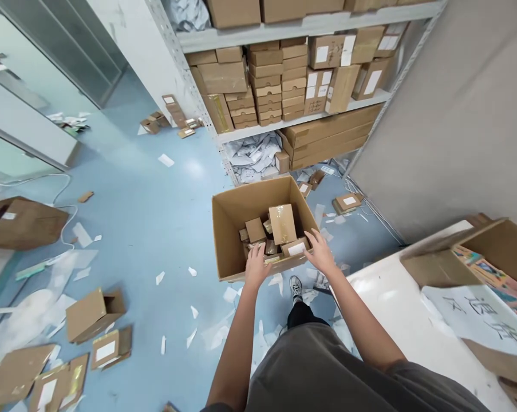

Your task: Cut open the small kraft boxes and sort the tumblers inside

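A large open cardboard box (230,246) is in front of me, above the blue floor. Several small cartons lie jumbled inside it, among them a taped brown carton (283,224) and one with a white label (295,247). My left hand (256,266) is hooked over the near rim, its fingers bent into the box. At the near right corner, my right hand (321,253) grips the rim with curled fingers. The box's underside is hidden, so I cannot tell whether it touches the floor.
Metal shelving (284,31) full of cartons stands beyond the box. On the right, a white table (382,292) bears an open carton (430,268) with a handwritten sheet (477,315). Paper scraps and discarded cartons (89,315) litter the floor; cables (376,209) run along the wall.
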`<control>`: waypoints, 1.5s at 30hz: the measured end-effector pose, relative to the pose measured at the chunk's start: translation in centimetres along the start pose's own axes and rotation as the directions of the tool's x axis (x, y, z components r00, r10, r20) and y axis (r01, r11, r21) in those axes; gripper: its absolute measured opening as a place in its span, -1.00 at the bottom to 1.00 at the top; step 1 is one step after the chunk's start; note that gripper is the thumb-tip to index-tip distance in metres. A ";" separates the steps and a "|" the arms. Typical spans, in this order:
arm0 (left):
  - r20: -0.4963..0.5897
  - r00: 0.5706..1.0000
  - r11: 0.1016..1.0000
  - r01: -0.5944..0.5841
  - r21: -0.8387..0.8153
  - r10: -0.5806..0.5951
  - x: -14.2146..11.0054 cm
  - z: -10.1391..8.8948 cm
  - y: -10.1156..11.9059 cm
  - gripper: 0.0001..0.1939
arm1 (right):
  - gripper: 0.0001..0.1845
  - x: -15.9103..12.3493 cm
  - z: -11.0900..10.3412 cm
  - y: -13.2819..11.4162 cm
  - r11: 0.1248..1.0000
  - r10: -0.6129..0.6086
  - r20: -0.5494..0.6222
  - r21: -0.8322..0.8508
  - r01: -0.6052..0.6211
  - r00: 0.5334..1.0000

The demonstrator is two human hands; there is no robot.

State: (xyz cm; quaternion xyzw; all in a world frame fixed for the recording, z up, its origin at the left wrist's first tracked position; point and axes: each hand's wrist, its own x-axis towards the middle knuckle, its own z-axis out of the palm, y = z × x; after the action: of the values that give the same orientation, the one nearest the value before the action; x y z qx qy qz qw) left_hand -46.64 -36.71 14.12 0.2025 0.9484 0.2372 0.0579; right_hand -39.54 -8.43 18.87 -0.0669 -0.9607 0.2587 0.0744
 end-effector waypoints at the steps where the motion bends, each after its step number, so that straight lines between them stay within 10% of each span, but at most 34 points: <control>1: 0.027 1.000 1.000 0.015 0.015 -0.015 1.6 0.7 -0.1 -0.17 | -0.27 1.8 0.6 1.2 1.000 0.011 0.021 0.013 -0.011 1.000; 12: 0.315 0.932 0.981 0.141 0.134 -0.177 20.3 7.0 -2.8 -0.01 | -0.20 18.6 7.2 9.2 0.995 0.047 0.244 0.077 -0.068 0.969; 22: 0.444 0.868 0.975 0.189 0.120 -0.223 37.1 18.2 -8.0 0.07 | -0.14 24.3 14.5 13.4 0.994 0.095 0.306 0.019 -0.106 0.947; 27: 0.297 0.935 0.978 0.206 -0.013 -0.193 35.3 22.0 -9.5 -0.09 | -0.07 26.4 17.8 15.0 0.990 0.139 0.365 -0.019 -0.142 0.921; 35: 0.152 0.985 0.993 0.093 -0.072 -0.081 30.0 20.6 -8.1 -0.26 | 0.13 31.2 21.8 14.0 0.957 0.279 0.497 -0.069 -0.283 0.822; 45: 0.136 0.990 0.978 0.070 -0.196 -0.043 25.6 21.1 -5.4 -0.25 | 0.58 37.3 25.5 11.4 0.868 0.488 0.725 -0.343 -0.359 0.487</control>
State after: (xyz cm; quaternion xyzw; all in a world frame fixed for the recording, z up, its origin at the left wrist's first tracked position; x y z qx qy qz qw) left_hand -67.58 -21.49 -7.34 0.1837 0.9192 0.3159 0.1467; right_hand -79.62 -4.82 -4.71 -0.1853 -0.8606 0.2004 -0.4300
